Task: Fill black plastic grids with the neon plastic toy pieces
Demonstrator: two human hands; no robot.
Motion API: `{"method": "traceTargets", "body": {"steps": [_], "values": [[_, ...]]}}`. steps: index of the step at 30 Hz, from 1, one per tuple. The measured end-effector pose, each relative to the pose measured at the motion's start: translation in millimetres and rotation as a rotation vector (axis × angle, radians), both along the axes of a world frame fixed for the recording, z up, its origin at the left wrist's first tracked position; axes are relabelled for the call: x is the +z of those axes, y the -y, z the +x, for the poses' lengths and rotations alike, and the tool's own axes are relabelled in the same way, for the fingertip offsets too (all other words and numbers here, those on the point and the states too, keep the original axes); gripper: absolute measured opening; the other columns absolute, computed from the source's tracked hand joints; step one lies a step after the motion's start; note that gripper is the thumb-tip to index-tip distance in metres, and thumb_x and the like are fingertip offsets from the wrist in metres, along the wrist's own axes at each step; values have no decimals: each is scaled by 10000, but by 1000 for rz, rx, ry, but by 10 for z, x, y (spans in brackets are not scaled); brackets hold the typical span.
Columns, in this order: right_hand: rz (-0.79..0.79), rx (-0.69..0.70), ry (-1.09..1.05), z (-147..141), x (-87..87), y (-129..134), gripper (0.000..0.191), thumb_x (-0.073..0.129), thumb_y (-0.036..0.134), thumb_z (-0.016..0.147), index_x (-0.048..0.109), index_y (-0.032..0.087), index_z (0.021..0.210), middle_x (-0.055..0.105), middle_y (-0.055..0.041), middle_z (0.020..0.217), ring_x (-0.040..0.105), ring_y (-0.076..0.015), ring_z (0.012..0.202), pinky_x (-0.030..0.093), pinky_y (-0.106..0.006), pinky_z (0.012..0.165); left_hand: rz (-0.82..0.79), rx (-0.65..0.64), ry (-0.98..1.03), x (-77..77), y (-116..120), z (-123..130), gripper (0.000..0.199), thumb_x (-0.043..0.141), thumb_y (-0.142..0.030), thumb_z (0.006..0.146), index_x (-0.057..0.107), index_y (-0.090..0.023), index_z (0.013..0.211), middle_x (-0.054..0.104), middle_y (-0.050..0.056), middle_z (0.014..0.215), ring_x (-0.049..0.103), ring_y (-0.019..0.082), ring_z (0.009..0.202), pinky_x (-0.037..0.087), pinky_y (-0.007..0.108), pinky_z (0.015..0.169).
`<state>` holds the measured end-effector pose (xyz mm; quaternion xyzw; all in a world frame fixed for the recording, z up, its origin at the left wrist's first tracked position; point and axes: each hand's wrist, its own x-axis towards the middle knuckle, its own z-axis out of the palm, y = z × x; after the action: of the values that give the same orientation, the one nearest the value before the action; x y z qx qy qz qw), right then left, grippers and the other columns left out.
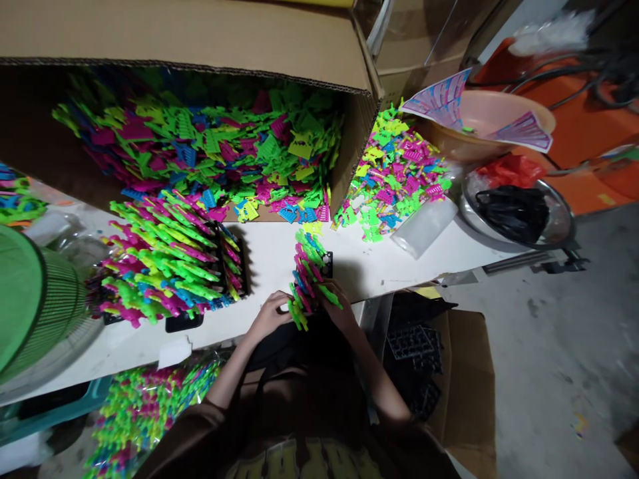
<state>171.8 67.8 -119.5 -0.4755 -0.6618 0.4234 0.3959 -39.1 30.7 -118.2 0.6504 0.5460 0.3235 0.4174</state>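
Note:
In front of me a black perforated tray (327, 264) stands on the white table, with a slanting row of bright plastic toy pieces (307, 269) upright in it. My left hand (272, 314) is at the near left end, its fingers curled against a yellow-green piece (298, 315). On the other side my right hand (340, 309) is closed around the near right end, by a green piece (330, 295) that sticks out over its fingers. The fingertips of the right hand are partly hidden behind the pieces.
A large cardboard box (299, 46) of loose pieces lies open behind, with a loose pile (394, 173) to its right. Filled trays (164, 259) and a green basket (60, 306) stand left. A metal bowl (559, 219) holds bags. Below right, a carton (472, 386) holds black trays.

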Motion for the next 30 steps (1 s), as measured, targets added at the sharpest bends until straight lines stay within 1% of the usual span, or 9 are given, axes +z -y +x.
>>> {"method": "traceTargets", "body": {"steps": [2, 4, 8, 12, 15, 20, 25, 30], "values": [[24, -17, -33, -30, 4, -6, 159, 544, 322, 898, 679, 260, 954, 678, -49, 1016, 652, -186, 975, 539, -322, 868, 3, -1, -2, -1, 0, 2, 103, 662, -92, 702, 643, -191, 681, 625, 24, 780, 575, 179, 808, 466, 287, 786], [19, -35, -42, -46, 1, -8, 146, 548, 309, 899, 680, 260, 935, 673, -43, 991, 651, -175, 934, 540, -307, 844, 6, -2, -2, -3, 0, 5, 106, 658, -86, 701, 644, -190, 687, 628, 24, 787, 574, 177, 806, 466, 286, 785], [16, -30, -45, -53, 1, -2, 154, 543, 278, 901, 679, 241, 964, 659, -51, 999, 650, -171, 911, 540, -300, 824, 9, -6, -1, -4, 0, 7, 121, 648, -70, 695, 650, -190, 707, 637, 21, 797, 578, 174, 806, 466, 286, 789], [30, -12, 22, -80, 35, 11, 194, 521, 216, 896, 683, 237, 1001, 653, -62, 988, 643, -179, 921, 536, -297, 815, 16, -7, 4, 0, 1, 3, 139, 632, -55, 698, 654, -190, 723, 645, 25, 815, 585, 174, 813, 470, 283, 787], [7, -12, 74, -98, 82, 21, 238, 518, 176, 879, 683, 245, 1036, 662, -62, 1017, 643, -181, 908, 535, -290, 795, 22, -7, 8, -5, 2, 1, 132, 628, -61, 710, 656, -189, 723, 646, 29, 817, 588, 174, 813, 472, 280, 781], [-8, 6, 111, -87, 143, 13, 248, 516, 165, 874, 696, 233, 1031, 691, -60, 1014, 659, -183, 905, 532, -283, 774, 30, -3, 11, -35, 1, -1, 114, 638, -79, 717, 662, -190, 725, 643, 31, 807, 586, 176, 809, 474, 275, 763], [-1, 42, 194, -121, 102, -35, 282, 537, 144, 857, 702, 241, 1065, 711, -58, 1002, 674, -188, 871, 532, -280, 741, 35, -4, 14, -53, 0, -3, 119, 635, -73, 712, 658, -189, 712, 636, 29, 800, 581, 175, 811, 473, 274, 766], [-30, -3, 251, -174, 38, -65, 311, 560, 181, 858, 685, 261, 1130, 717, -59, 987, 678, -203, 855, 530, -278, 720, 39, -9, 14, -46, -13, 0, 114, 642, -79, 711, 657, -193, 714, 631, 24, 786, 581, 171, 794, 473, 273, 761]]}}
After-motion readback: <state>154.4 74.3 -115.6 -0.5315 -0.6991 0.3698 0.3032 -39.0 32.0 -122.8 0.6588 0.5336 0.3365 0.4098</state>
